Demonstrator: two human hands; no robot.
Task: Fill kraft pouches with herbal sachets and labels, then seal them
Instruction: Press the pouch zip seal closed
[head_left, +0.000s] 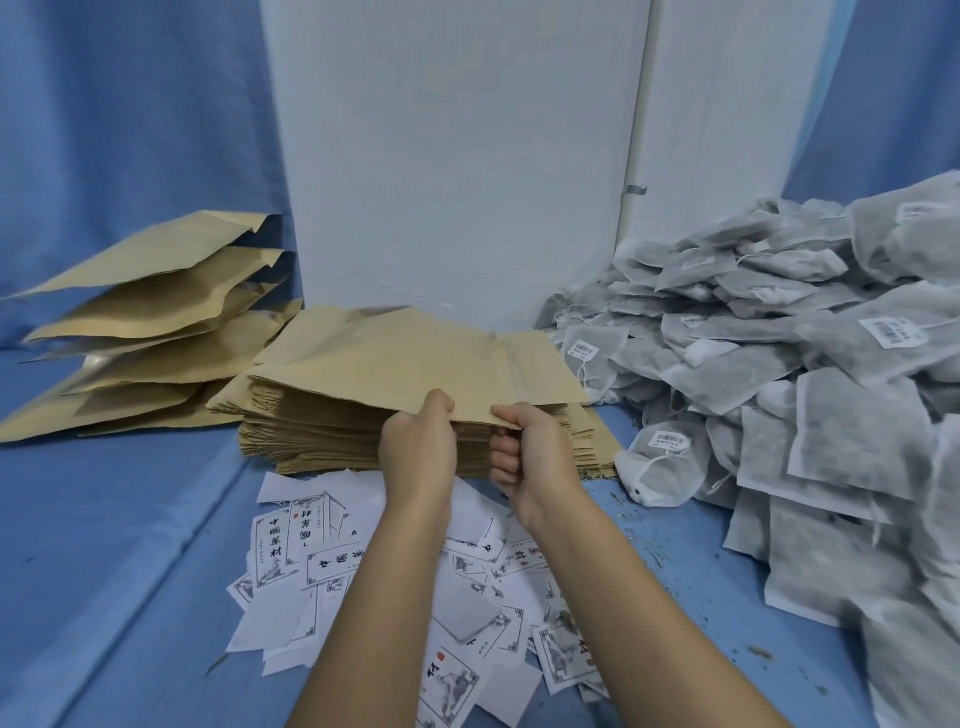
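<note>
Kraft pouch: top pouch (415, 358) of the flat stack (363, 441) is lifted at its near edge, straight ahead, far side resting on the pile.
Left hand: left hand (418, 441) pinches that near edge, thumb on top, fingers tucked under and out of sight.
Right hand: right hand (530, 457) clamps the same edge just beside the left, fingers curled beneath.
Hidden: forearms cover the middle of the labels (467, 597); print on them is too small to read; whether the pouch mouth is open I cannot tell.
Cut off: sachet heap (805, 389) runs off the right and bottom edges.
Open room: bare blue cloth (130, 545) to the left front, wide and free; a narrow strip on the right between labels and sachets, speckled with herb crumbs.
Around: puffed pouches (156, 322) piled far left, mouths gaping; one loose sachet with a string (654, 467) sits just beside the stack's right corner.
In the way: white panel (457, 156) stands close behind the stack.
</note>
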